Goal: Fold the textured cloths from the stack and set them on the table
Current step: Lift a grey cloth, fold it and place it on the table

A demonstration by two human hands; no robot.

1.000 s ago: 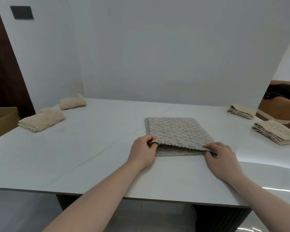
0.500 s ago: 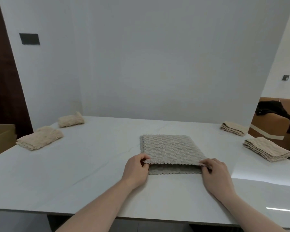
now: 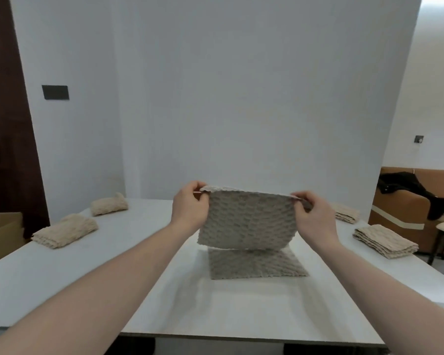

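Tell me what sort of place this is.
Probably a room in a home or office set up for a cloth-folding recording: a bare white table against a plain white backdrop, a tan sofa behind, and folded cloth stacks along the edges.

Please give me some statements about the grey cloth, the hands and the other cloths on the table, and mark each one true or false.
1. Both hands, the left hand and the right hand, hold the grey cloth by its top corners. True.
2. The whole grey cloth lies flat on the table. False: its upper part is lifted.
3. Folded beige cloths lie at the table's left. True.
4. The table's right side has no cloths. False: folded cloths lie there.
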